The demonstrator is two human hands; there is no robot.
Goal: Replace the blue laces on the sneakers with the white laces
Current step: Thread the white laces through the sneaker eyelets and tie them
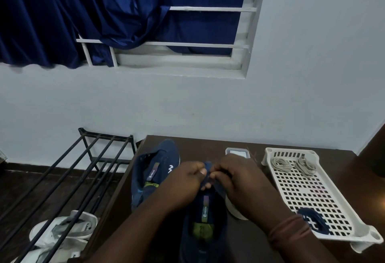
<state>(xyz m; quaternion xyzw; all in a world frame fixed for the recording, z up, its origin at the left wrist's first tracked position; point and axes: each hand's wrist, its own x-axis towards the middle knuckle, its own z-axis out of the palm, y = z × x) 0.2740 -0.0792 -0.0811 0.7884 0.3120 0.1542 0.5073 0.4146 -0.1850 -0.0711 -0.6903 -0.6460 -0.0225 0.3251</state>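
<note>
Two navy sneakers stand on the dark table. The left sneaker (155, 171) has no lace in its eyelets. The near sneaker (205, 217) lies between my forearms. My left hand (185, 181) and my right hand (235, 179) meet over its front, and the fingers of both pinch blue lace or fabric there; which one I cannot tell. Two coiled white laces (291, 165) lie at the far end of the white perforated tray (325, 206). A bundled blue lace (312, 220) lies at the tray's near end.
A small white rectangular object (237, 152) sits on the table behind my hands. A black metal shoe rack (83, 165) stands left of the table, with white sandals (60, 233) under it. The wall, window and blue curtain are behind.
</note>
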